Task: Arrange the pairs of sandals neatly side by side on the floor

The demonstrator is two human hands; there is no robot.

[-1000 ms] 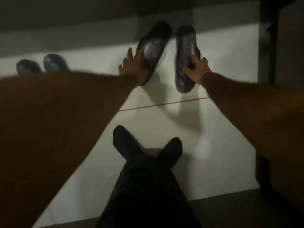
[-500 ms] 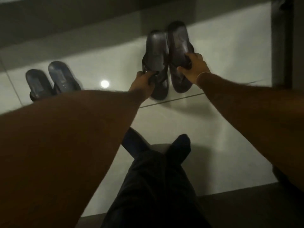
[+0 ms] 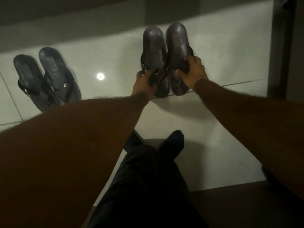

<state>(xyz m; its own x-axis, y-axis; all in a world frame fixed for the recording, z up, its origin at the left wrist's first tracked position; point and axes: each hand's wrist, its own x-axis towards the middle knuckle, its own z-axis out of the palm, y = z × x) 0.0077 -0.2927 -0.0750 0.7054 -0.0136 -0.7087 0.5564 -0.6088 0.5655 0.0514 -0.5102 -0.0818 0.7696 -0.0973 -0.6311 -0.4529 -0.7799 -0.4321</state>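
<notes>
Two dark sandals lie close together on the pale tiled floor ahead of me, heels pointing away. My left hand (image 3: 144,81) grips the strap of the left sandal (image 3: 153,46). My right hand (image 3: 192,71) grips the strap of the right sandal (image 3: 177,41). The two sandals touch along their inner edges. A second dark pair (image 3: 47,76) sits side by side at the left, apart from my hands; its toe end is hidden behind my left forearm.
My crossed legs in dark trousers (image 3: 148,178) stretch out below, feet (image 3: 172,142) in dark socks. A dark vertical post or door frame (image 3: 279,46) stands at the right. A shadowed wall base (image 3: 82,18) runs along the back. A lamp reflection (image 3: 100,76) glints on the tile.
The two sandals, apart and splayed a second ago, have been drawn together until they touch. My hands went from resting on them to gripping their straps. The camera view shifted right.
</notes>
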